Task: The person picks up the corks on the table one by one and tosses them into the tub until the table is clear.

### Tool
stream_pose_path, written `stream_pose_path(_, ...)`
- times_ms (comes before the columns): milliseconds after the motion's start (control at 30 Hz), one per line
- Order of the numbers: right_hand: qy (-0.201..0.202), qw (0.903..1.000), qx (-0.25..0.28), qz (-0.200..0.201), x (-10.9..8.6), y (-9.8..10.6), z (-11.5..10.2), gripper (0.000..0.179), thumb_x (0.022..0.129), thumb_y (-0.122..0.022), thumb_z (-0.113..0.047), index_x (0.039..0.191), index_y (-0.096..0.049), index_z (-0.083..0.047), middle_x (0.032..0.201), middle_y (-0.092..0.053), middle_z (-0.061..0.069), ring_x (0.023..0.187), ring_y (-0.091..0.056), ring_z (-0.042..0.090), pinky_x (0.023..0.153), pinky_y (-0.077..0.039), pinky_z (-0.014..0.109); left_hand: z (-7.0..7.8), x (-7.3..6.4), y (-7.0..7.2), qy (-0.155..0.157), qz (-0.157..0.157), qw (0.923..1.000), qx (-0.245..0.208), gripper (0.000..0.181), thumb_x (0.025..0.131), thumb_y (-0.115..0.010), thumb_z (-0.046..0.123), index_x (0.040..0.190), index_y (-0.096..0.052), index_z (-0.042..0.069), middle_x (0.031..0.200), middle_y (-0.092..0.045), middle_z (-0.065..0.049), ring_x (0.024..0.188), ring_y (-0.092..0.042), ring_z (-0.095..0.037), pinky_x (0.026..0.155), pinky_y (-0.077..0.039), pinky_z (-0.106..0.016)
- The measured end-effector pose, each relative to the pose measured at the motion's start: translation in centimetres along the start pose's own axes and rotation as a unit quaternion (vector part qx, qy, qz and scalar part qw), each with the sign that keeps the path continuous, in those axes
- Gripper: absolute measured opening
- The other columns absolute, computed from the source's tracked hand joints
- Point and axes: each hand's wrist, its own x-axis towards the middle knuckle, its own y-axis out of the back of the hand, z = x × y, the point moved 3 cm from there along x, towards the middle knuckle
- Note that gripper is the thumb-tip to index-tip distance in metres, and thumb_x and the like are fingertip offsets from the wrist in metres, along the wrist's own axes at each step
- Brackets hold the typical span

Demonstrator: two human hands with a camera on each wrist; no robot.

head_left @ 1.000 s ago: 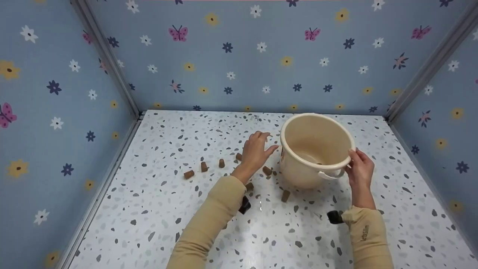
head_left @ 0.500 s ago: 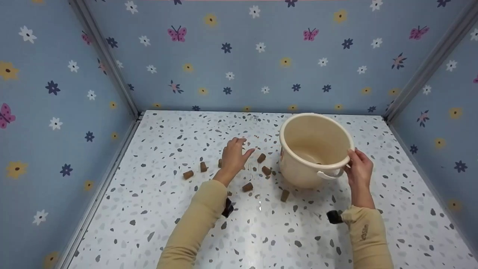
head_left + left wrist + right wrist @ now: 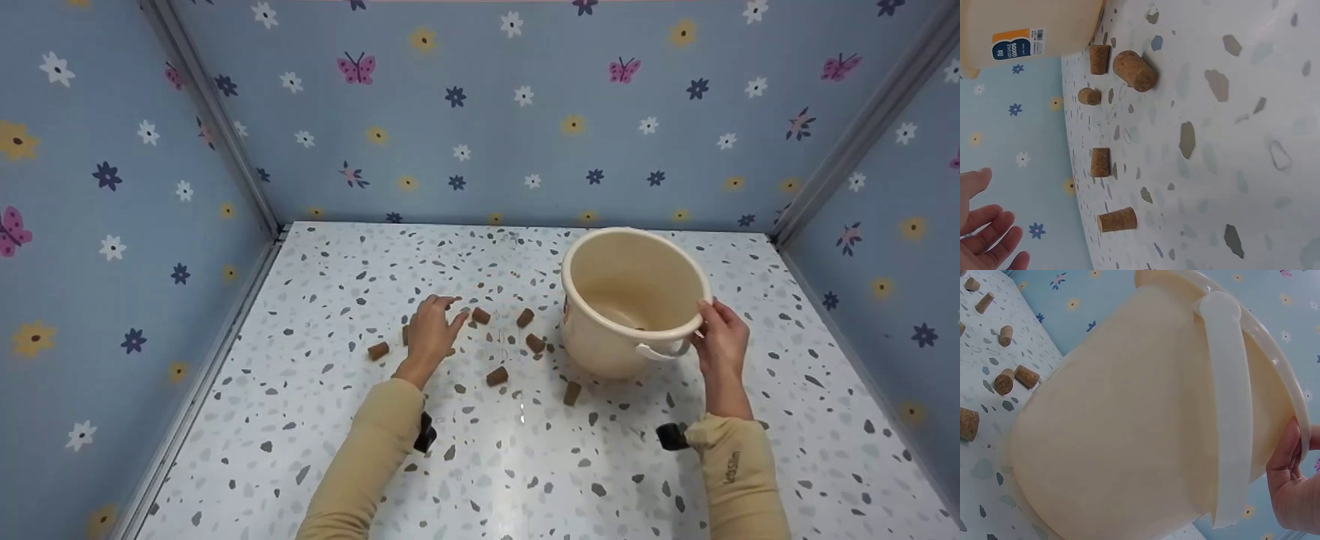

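My right hand (image 3: 726,334) grips the rim of a cream plastic bucket (image 3: 607,352) by its near right side, thumb outside the wall. Its white handle (image 3: 1229,405) hangs down below that rim. My left hand (image 3: 431,330) hovers over the left part of the scattered corks, fingers loosely spread, with nothing between them. One cork (image 3: 406,335) is partly covered by this hand in the head view, and another cork (image 3: 378,351) lies just left of it. To its right lies a cork (image 3: 481,316). In the left wrist view, the fingers (image 3: 994,239) and thumb stand apart.
More corks lie toward the bucket, among them a cork (image 3: 497,376) in front and a cork (image 3: 572,394) by the bucket's base. The speckled white tabletop (image 3: 540,480) meets a blue flowered wall (image 3: 480,112) at the back, with side panels left and right.
My left hand has moved left, from beside the bucket to over the left corks, uncovering corks behind it. My right hand and the bucket have stayed in place.
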Motion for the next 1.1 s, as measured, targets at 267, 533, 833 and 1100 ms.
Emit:
stream_pose_path(267, 0.026, 0.9993, -0.022, -0.017, 9.6, 4.9, 5.3, 0.044, 0.074, -0.072, -0.024, 0.113, -0.057, -0.009, 0.098, -0.061, 0.007, 0.081, -0.062, 0.019, 0.059, -0.051, 0.032, -3.0, -0.6, 0.3, 0.031, -0.003, 0.9994, 0.013, 0.035, 0.084, -0.062, 0.023, 0.107, -0.060, -0.003, 0.096, -0.058, -0.014, 0.090, -0.054, -0.028, 0.079, -0.042, -0.039)
stream_pose_path(533, 0.071, 0.9970, -0.029, -0.009, 12.8, 6.6, 7.4, 0.056, 0.066, -0.077, -0.032, 0.112, -0.057, -0.007, 0.103, -0.058, 0.012, 0.082, -0.062, 0.022, 0.056, -0.051, 0.031, -5.8, -1.1, 0.6, 0.077, 0.015, 0.9963, 0.034, 0.033, 0.083, -0.063, 0.019, 0.107, -0.059, -0.004, 0.096, -0.057, -0.016, 0.088, -0.054, -0.029, 0.077, -0.043, -0.040)
stream_pose_path(833, 0.041, 0.9982, -0.026, -0.035, 9.9, 5.5, 5.6, 0.044, 0.074, -0.072, -0.028, 0.111, -0.058, -0.009, 0.097, -0.061, 0.006, 0.080, -0.062, 0.018, 0.059, -0.051, 0.031, -8.7, -1.9, 0.7, 0.115, 0.026, 0.9915, 0.055, 0.032, 0.085, -0.059, 0.020, 0.107, -0.059, -0.004, 0.102, -0.054, -0.018, 0.096, -0.052, -0.032, 0.081, -0.041, -0.041)
stream_pose_path(1100, 0.006, 0.9994, -0.033, -0.006, 5.2, 2.8, 2.8, 0.044, 0.076, -0.070, -0.018, 0.114, -0.054, -0.004, 0.096, -0.059, 0.009, 0.077, -0.061, 0.020, 0.055, -0.050, 0.032, -10.7, -2.8, 1.2, 0.134, 0.029, 0.9887, 0.061, 0.034, 0.079, -0.067, 0.014, 0.106, -0.058, -0.006, 0.101, -0.053, -0.021, 0.095, -0.051, -0.034, 0.081, -0.040, -0.043)
